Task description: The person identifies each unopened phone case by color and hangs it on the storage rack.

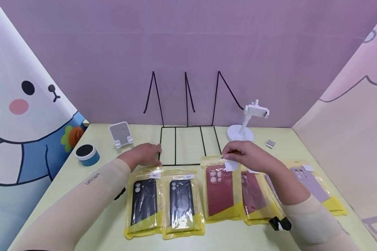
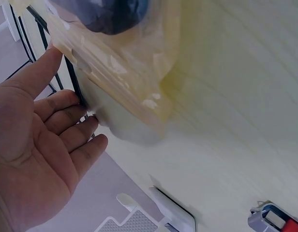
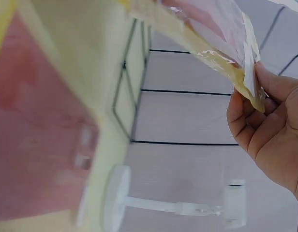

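Beside the black wire rack (image 1: 175, 146), my left hand (image 1: 147, 154) rests with its fingertips at the rack's left base wire. Thumb and fingers of that hand (image 2: 47, 130) are spread along the wire in the left wrist view. My right hand (image 1: 248, 156) pinches the top corner of a yellow-edged clear bag (image 1: 205, 193) with a dark red phone case (image 1: 220, 195) inside. That bag (image 3: 212, 58) is lifted at its top in the right wrist view, a white label between my fingers. Two bags with black phone cases (image 1: 144, 202) lie just below my left hand.
A second red phone case (image 1: 252, 193) in its bag and a bagged purple one (image 1: 308, 184) lie at right. Behind stand a white phone stand (image 1: 241, 132) and a small folding stand (image 1: 120, 134). A blue jar (image 1: 89, 157) is at left, a small silver clip device (image 1: 270, 143) at right.
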Demonstrator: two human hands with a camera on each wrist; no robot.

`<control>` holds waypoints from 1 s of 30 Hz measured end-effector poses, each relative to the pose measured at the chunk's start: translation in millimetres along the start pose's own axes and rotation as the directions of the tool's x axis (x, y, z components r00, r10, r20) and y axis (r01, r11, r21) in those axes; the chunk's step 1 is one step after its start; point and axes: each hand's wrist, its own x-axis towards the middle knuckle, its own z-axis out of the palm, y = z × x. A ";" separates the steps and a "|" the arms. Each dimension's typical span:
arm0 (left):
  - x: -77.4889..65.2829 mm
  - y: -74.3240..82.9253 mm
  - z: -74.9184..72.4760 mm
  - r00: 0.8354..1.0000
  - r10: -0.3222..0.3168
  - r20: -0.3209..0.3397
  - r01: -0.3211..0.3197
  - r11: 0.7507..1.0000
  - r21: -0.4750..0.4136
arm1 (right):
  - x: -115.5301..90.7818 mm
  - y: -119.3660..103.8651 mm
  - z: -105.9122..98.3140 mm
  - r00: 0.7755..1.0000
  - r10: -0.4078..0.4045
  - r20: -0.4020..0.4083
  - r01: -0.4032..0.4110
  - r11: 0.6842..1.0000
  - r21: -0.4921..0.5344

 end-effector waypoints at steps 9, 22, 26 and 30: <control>-1.3 -3.6 -2.1 1.000 0.014 -0.015 -0.015 0.999 -0.030 | -11.8 -28.0 -31.1 0.974 -0.178 -0.136 0.158 0.976 -0.149; -0.4 -5.3 2.5 0.999 0.021 -0.027 -0.022 0.999 -0.050 | -10.9 -37.9 -70.6 0.881 -0.257 -0.398 0.144 0.946 -0.292; -0.4 -5.2 4.5 0.999 0.022 -0.033 -0.023 0.999 -0.036 | -5.0 -38.3 -78.0 0.859 -0.224 -0.460 0.089 0.951 -0.297; 0.3 -5.1 3.8 0.999 0.014 -0.047 -0.016 0.999 -0.034 | 2.9 -35.6 -84.4 0.845 -0.207 -0.494 0.066 0.955 -0.288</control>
